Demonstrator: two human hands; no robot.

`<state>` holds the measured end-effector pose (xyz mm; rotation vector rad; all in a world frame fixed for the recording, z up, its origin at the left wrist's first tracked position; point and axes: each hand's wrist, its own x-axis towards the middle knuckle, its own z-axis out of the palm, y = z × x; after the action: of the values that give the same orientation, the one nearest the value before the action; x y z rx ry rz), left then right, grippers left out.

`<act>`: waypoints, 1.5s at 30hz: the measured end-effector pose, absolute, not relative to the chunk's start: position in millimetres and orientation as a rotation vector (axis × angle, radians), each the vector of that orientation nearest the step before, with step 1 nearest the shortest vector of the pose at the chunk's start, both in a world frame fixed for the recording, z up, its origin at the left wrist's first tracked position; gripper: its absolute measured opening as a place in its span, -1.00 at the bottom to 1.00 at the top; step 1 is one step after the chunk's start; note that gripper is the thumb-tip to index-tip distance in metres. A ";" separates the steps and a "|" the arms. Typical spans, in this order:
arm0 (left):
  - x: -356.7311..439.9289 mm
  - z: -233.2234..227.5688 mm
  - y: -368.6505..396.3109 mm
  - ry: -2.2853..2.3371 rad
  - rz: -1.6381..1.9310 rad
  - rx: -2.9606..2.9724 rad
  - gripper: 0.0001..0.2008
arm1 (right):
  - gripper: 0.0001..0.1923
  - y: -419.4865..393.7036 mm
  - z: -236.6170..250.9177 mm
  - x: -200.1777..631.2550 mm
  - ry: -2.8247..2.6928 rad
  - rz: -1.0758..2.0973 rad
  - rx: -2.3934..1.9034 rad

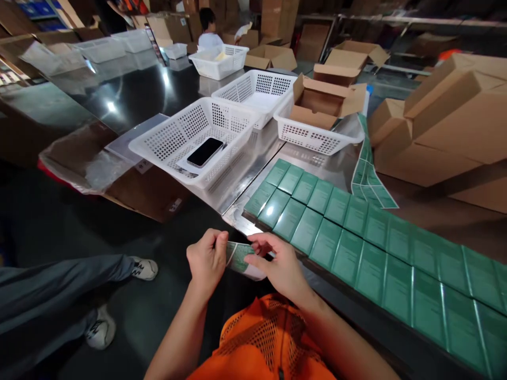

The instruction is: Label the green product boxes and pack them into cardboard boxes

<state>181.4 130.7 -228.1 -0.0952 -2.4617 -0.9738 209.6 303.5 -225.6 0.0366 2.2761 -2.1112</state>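
In front of my orange vest, a short strip of green stickers (pixel 240 257) with white borders is held between my two hands. My left hand (pixel 206 258) is closed in a fist around its left end, thumb on top. At the other end my right hand (pixel 282 266) has its thumb and bent fingers closed on the strip; part of its fingertips is shadowed. Just beyond my right hand, green boxes (pixel 348 258) in shiny film lie in two long rows along the metal table (pixel 233 203).
White perforated baskets stand on the table; the nearest basket (pixel 158 142) holds a phone (pixel 205 152). An open carton (pixel 317 113) sits in another. A long green sticker sheet (pixel 368 182) hangs beside brown cartons (pixel 447 116). Someone's legs (pixel 67 285) are at the left.
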 end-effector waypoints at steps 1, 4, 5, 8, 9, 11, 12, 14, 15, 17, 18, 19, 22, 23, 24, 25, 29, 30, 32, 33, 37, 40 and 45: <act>180.8 -229.1 130.8 -2.458 -0.970 -0.103 -0.62 | -0.66 303.0 -226.8 208.5 2.193 -2.151 0.082; 179.8 -230.4 131.1 -2.450 -0.961 -0.139 -0.64 | -0.60 301.7 -229.9 206.3 2.058 -2.210 0.175; 179.8 -230.3 131.0 -2.445 -0.959 -0.150 -0.65 | -0.60 301.3 -230.4 206.2 2.069 -2.214 0.187; 180.2 -228.7 129.1 -2.435 -0.939 -0.143 -0.65 | -0.73 299.1 -229.9 206.9 2.302 -2.156 0.127; 180.3 -227.8 127.9 -2.439 -0.929 -0.124 -0.65 | -0.79 297.9 -229.3 207.1 2.418 -2.112 0.076; 180.4 -225.5 125.3 -2.466 -0.907 -0.064 -0.65 | -0.88 294.8 -227.9 206.3 2.652 -1.998 -0.057; 180.2 -224.1 124.1 -2.486 -0.895 -0.025 -0.64 | -0.90 292.9 -227.5 205.2 2.769 -1.933 -0.148; 178.6 -221.1 122.8 -2.549 -0.872 0.065 -0.63 | -0.91 288.2 -227.6 202.1 3.015 -1.777 -0.396; 177.1 -219.7 122.6 -2.587 -0.862 0.118 -0.63 | -0.88 285.6 -228.3 200.8 3.139 -1.683 -0.539; 172.5 -217.3 122.7 -2.657 -0.839 0.225 -0.62 | -0.82 281.4 -230.4 201.4 3.358 -1.463 -0.800; 169.6 -216.6 122.5 -2.680 -0.828 0.266 -0.62 | -0.81 280.5 -231.2 204.0 3.424 -1.344 -0.926; 166.1 -216.3 121.6 -2.688 -0.819 0.292 -0.62 | -0.80 280.8 -231.2 208.6 3.442 -1.238 -1.066; 153.0 -218.1 113.4 -2.642 -0.847 0.322 -0.61 | -0.76 290.9 -221.4 231.1 3.231 -1.193 -1.487; 147.6 -219.7 108.7 -2.616 -0.877 0.322 -0.61 | -0.76 297.4 -214.0 239.2 3.095 -1.294 -1.550; 142.1 -221.5 103.6 -2.590 -0.919 0.314 -0.60 | -0.79 305.3 -204.7 246.2 2.961 -1.435 -1.537; 136.8 -223.5 98.6 -2.569 -0.984 0.288 -0.59 | -0.83 314.8 -194.1 250.8 2.844 -1.591 -1.452; 122.9 -226.7 91.3 -2.614 -1.643 -0.050 -0.46 | -0.90 362.9 -157.8 235.3 2.702 -1.872 -0.714; 121.7 -225.5 94.4 -2.639 -1.821 -0.170 -0.41 | -0.88 374.9 -154.0 223.1 2.731 -1.830 -0.474; 120.8 -221.0 105.9 -2.705 -1.967 -0.375 -0.37 | -0.82 394.6 -154.2 193.8 2.715 -1.715 -0.078; 120.4 -218.0 113.3 -2.750 -1.922 -0.446 -0.40 | -0.78 401.4 -157.3 178.8 2.667 -1.697 0.035; 114.4 -207.9 142.5 -2.941 -1.608 -0.687 -0.56 | -0.70 411.1 -175.7 132.9 2.364 -1.803 0.124; 105.3 -207.4 157.5 -3.041 -1.598 -0.835 -0.62 | -0.70 409.9 -187.4 116.7 2.224 -1.850 0.151; 90.1 -215.2 175.4 -3.136 -1.608 -0.782 -0.63 | -0.67 411.4 -204.2 104.4 2.245 -1.837 0.213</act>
<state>90.1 175.4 -215.2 -0.7817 -3.1360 -1.6080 104.4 411.4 -204.2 0.2134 2.2453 -1.8366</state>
